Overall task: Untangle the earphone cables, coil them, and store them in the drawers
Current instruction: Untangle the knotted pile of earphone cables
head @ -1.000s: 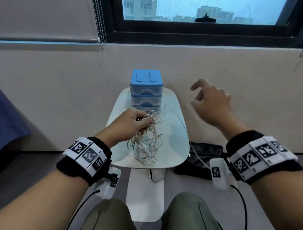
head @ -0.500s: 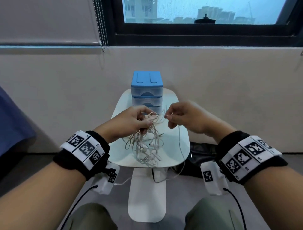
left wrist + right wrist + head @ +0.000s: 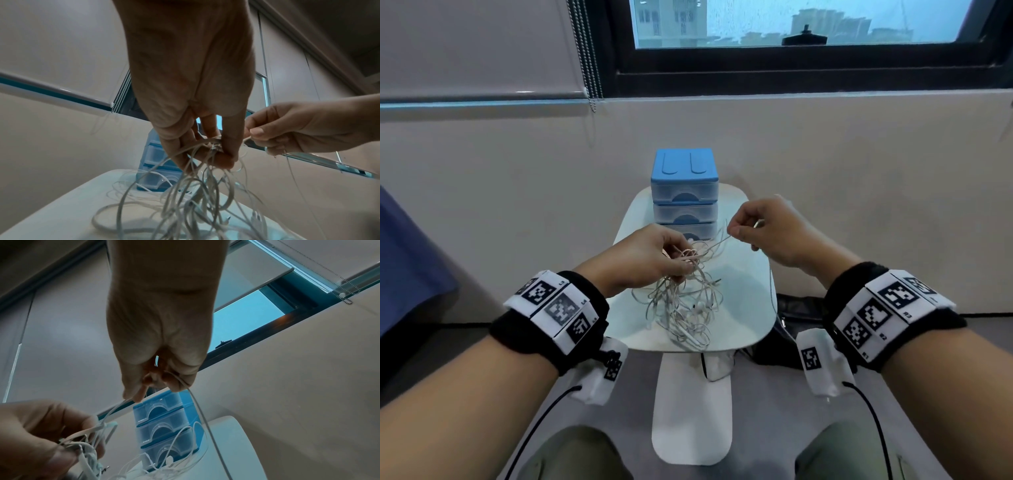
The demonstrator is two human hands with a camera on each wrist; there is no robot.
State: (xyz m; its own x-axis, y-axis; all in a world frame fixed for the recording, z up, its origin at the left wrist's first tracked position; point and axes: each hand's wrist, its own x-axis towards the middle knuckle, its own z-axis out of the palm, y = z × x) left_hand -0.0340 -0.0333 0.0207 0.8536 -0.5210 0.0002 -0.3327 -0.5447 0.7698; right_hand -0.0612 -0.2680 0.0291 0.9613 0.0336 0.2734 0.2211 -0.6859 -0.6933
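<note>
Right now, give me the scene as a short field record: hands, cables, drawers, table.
left hand: grips the top of the tangled earphone cables, bunch lifted
right hand: pinches one cable strand drawn out of the tangle toward the right
cables: lower loops and earbuds rest on the white table; not untangled or coiled yet
drawer unit: blue, three drawers stacked, all closed, at the table's far end
behind the table: wall and window
progress: nothing stored
</note>
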